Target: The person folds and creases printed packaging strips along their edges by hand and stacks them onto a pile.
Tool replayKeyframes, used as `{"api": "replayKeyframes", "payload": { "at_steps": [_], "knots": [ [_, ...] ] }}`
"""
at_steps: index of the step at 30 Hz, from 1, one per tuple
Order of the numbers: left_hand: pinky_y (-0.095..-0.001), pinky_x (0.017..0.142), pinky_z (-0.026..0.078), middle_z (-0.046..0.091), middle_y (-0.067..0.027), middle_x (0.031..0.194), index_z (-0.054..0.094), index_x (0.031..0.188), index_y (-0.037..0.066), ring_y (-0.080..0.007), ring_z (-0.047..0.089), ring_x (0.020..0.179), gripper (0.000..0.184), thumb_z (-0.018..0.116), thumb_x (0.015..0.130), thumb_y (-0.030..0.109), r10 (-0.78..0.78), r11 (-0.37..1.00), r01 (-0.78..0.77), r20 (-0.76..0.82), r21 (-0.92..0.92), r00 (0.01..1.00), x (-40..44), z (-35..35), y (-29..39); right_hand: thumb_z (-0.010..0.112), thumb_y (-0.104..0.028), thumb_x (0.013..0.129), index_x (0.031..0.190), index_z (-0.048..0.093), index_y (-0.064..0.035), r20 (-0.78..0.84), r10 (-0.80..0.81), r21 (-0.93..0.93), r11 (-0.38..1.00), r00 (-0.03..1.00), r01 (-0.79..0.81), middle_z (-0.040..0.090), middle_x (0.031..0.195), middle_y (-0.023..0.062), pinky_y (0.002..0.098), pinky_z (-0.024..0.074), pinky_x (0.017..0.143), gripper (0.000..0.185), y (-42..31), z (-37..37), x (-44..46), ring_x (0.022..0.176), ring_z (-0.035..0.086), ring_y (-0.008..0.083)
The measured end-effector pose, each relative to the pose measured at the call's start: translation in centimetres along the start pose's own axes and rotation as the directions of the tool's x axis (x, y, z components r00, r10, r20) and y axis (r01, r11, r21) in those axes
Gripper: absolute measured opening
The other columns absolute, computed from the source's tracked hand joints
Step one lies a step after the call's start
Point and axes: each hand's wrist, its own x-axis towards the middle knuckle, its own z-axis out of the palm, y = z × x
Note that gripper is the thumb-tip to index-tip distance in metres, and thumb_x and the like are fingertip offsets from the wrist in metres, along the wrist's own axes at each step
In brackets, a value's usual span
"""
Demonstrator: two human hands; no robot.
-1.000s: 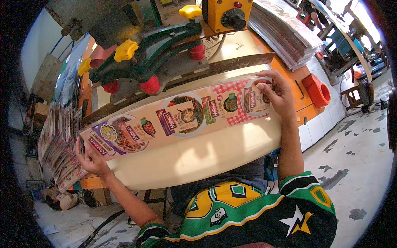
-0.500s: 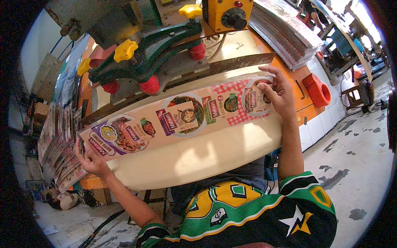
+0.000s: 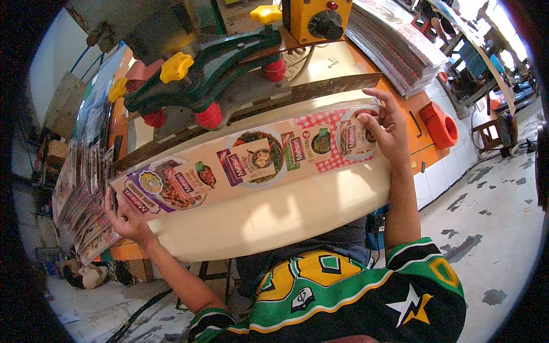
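Note:
A long printed strip (image 3: 217, 191) with food pictures and "Mahsuri" labels lies across a cream-coloured board (image 3: 269, 214), slanting up to the right. My left hand (image 3: 129, 220) grips its lower left end, fingers at the outer edge and thumb bent inward. At the other end, my right hand (image 3: 386, 128) holds the strip's right edge with the thumb on top; the index finger points out past the corner. Just beyond the strip's far edge runs a dark metal bar (image 3: 311, 90), under a green clamp frame (image 3: 229, 71) of a machine.
Yellow knobs (image 3: 176, 68) and red feet (image 3: 209, 116) sit on the green frame. A yellow control box (image 3: 319, 23) stands behind. Stacked printed sheets (image 3: 394, 46) lie at back right, more sheets (image 3: 86, 200) at left. A red roll-shaped holder (image 3: 439, 126) is beside my right hand.
Almost nothing differs. The strip and both hands stay in nearly the same place, with only a very slight shift of the right fingers and the view.

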Motion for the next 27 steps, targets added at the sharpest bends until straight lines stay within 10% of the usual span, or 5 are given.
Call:
{"api": "replayKeyframes", "payload": {
  "at_steps": [10, 13, 19, 27],
  "knots": [
    [-0.0266, 0.090, 0.051, 0.058, -0.0133, 0.137, 0.047, 0.141, -0.006, -0.0145, 0.064, 0.102, 0.043, 0.055, 0.104, 0.014, 0.080, 0.974, -0.100, 0.102, 0.206, 0.992, 0.1, 0.3, 1.0, 0.072, -0.010, 0.092, 0.148, 0.038, -0.0056, -0.072, -0.129, 0.028, 0.991, 0.989, 0.132, 0.062, 0.130, 0.0141, 0.0282, 0.0548, 0.085, 0.067, -0.7, 0.3, 0.2, 0.103, 0.067, 0.0165],
    [-0.0263, 0.089, 0.050, 0.060, -0.0136, 0.133, 0.045, 0.144, -0.002, -0.0142, 0.064, 0.098, 0.048, 0.060, 0.102, 0.016, -0.149, 0.987, 0.143, 0.079, 0.073, 0.986, -0.3, 0.7, 1.8, 0.074, -0.010, 0.090, 0.150, 0.036, -0.0039, -0.100, -0.195, 0.039, 0.979, 0.976, 0.200, 0.057, 0.137, 0.0149, 0.0319, 0.0546, 0.091, 0.072, -1.1, 0.3, 0.3, 0.107, 0.067, 0.0187],
    [-0.0243, 0.080, 0.047, 0.064, -0.0073, 0.110, 0.046, 0.144, 0.000, -0.0100, 0.058, 0.088, 0.057, 0.069, 0.098, 0.025, 0.017, 0.996, -0.031, 0.161, 0.087, 0.987, -0.2, -0.6, -0.7, 0.075, -0.009, 0.088, 0.150, 0.037, -0.0024, -0.146, -0.209, 0.111, 0.968, 0.967, 0.226, 0.054, 0.142, 0.0144, 0.0338, 0.0535, 0.095, 0.073, -1.5, 0.0, 0.4, 0.109, 0.066, 0.0196],
    [-0.0245, 0.078, 0.045, 0.061, -0.0025, 0.095, 0.062, 0.115, -0.002, -0.0099, 0.053, 0.082, 0.044, 0.068, 0.097, 0.038, -0.054, 0.991, 0.039, 0.116, 0.128, 0.992, -0.6, -1.1, -1.7, 0.073, -0.015, 0.091, 0.142, 0.047, 0.0016, -0.144, -0.185, 0.135, 0.970, 0.972, 0.204, 0.059, 0.134, 0.0110, 0.0324, 0.0517, 0.096, 0.060, -1.5, -0.5, 0.1, 0.110, 0.064, 0.0173]
  ]
}}
